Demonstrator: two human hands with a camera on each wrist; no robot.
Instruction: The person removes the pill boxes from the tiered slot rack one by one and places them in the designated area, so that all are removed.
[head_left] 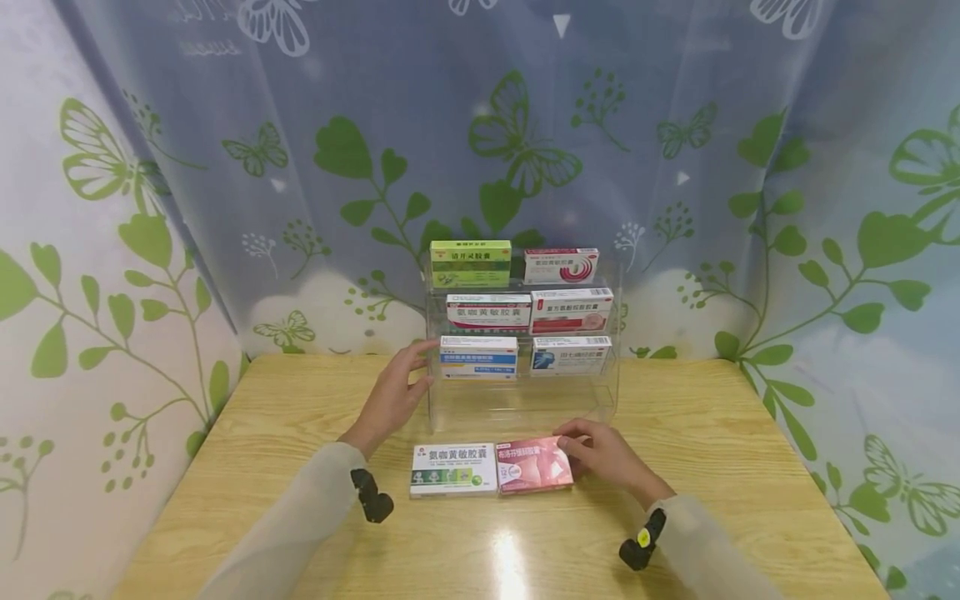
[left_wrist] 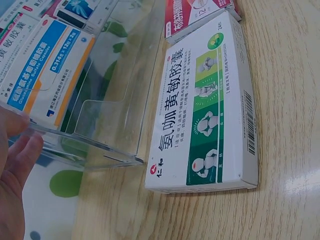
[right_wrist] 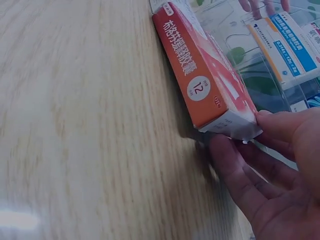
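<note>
My right hand (head_left: 603,452) pinches the right end of a red and pink medicine box (head_left: 534,465), which lies on the table. In the right wrist view, thumb and fingertips (right_wrist: 226,152) meet the box's white end flap. Left of it, touching or nearly so, lies a white and green medicine box (head_left: 453,470), face up. My left hand (head_left: 392,398) touches the left side of a clear acrylic rack (head_left: 525,408) with fairly straight fingers, beside a blue, white and orange box (head_left: 478,358). Part of the left hand is cut off in the left wrist view.
On the rack's tiers stand a green box (head_left: 470,265), a white box with a red swirl (head_left: 561,267), two red and white boxes (head_left: 488,313) and a white and blue box (head_left: 571,357). The wooden table (head_left: 675,433) meets a patterned curtain (head_left: 420,133) behind.
</note>
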